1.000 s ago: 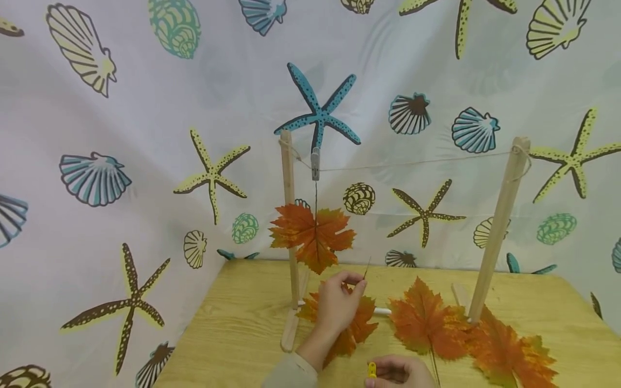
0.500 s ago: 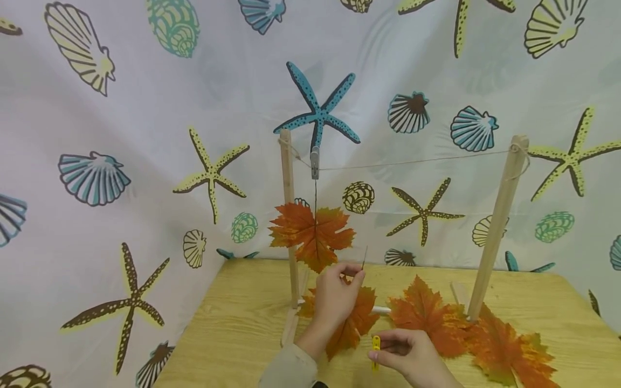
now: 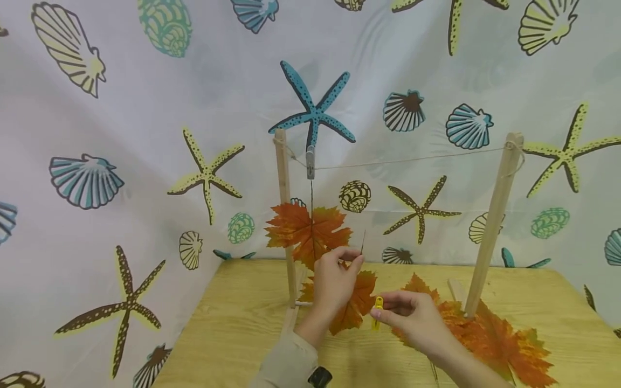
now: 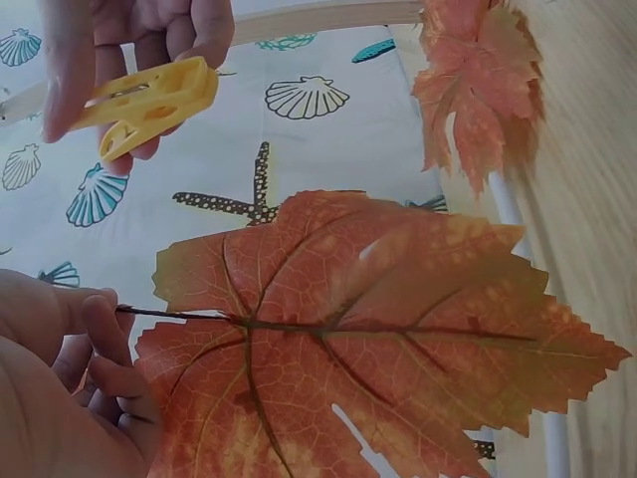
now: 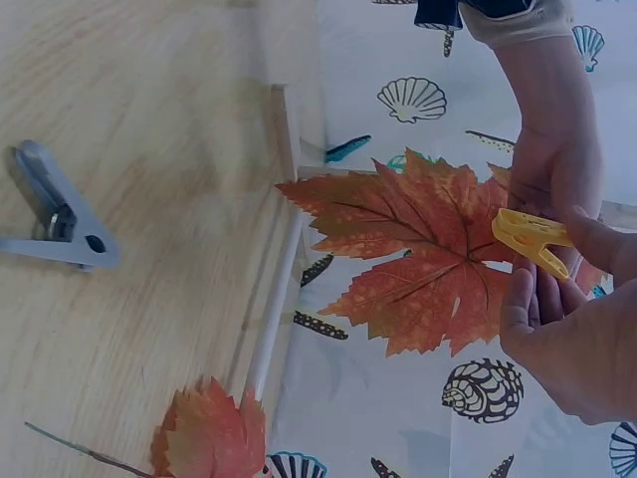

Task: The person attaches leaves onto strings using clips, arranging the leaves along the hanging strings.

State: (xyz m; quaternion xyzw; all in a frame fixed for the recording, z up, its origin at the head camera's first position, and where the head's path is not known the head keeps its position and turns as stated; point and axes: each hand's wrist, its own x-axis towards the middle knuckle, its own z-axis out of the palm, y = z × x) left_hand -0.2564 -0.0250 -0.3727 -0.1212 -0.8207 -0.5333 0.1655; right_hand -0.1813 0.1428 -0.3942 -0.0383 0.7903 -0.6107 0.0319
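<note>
My left hand (image 3: 336,280) pinches the thin dark stem of an orange maple leaf (image 4: 358,329), which hangs below the fingers above the table. My right hand (image 3: 412,318) holds a yellow clothespin (image 5: 528,236) between thumb and fingers, to the right of the left hand and a little lower. In the left wrist view the clothespin stands apart from the stem. Behind the hands, a grey clothespin (image 3: 310,163) on a string (image 3: 412,160) holds another maple leaf (image 3: 308,229) by its stem.
Two wooden posts (image 3: 492,226) carry the string, joined low down by a white rod (image 5: 274,309). More maple leaves (image 3: 504,345) lie on the wooden table (image 3: 228,318) at the right. Another grey clothespin (image 5: 65,219) lies on the table in the right wrist view. A shell-patterned cloth (image 3: 145,215) hangs behind.
My right hand has risen from the bottom edge with the yellow clothespin, nearing the left hand. The left hand has lifted its leaf slightly.
</note>
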